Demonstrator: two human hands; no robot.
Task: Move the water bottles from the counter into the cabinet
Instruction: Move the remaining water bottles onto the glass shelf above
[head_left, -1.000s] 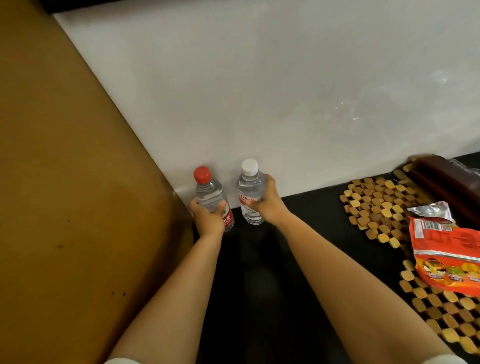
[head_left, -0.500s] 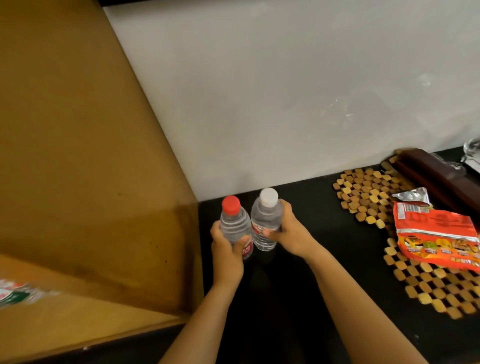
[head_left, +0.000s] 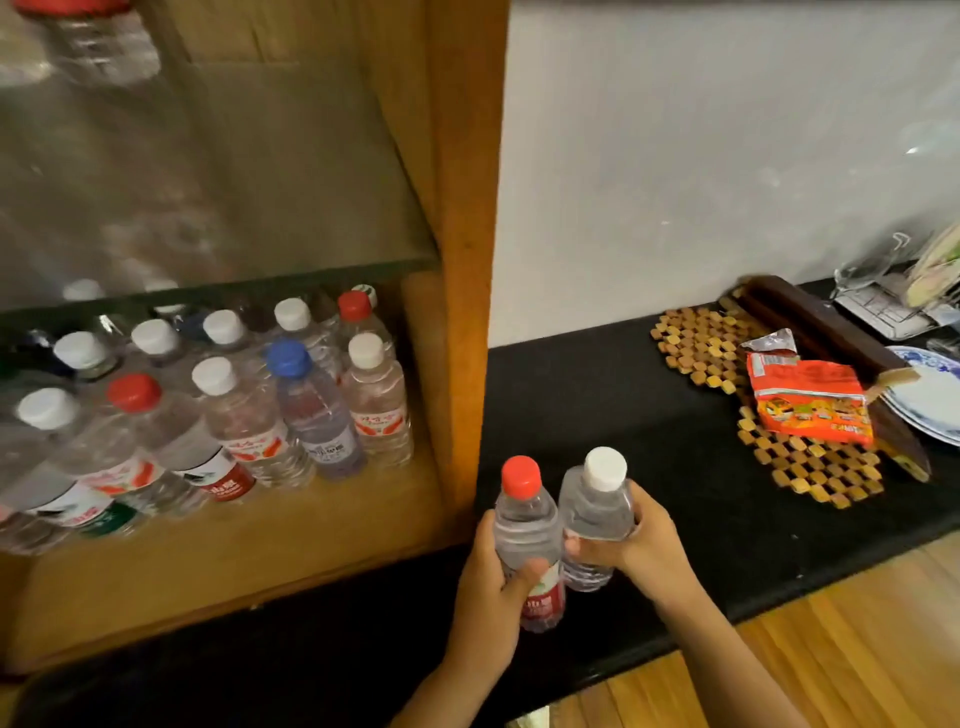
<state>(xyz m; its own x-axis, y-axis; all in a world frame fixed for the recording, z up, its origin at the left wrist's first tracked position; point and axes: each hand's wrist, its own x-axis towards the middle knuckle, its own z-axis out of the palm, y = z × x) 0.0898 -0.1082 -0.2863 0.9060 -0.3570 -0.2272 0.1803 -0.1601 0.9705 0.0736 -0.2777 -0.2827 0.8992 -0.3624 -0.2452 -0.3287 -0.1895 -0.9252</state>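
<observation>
Head view: the left hand wraps its fingers round the red-capped bottle, and the right hand curls round the white-capped bottle. Both bottles are upright and touching, lifted over the black counter just right of the wooden cabinet, probably to be shelved together. Clear ribbed plastic bottles already crowd its shelf. A woven mat lies well apart.

No print can be read. The bottle labels carry blurred red marks. The snack packet shows a barcode, too small to read.
</observation>
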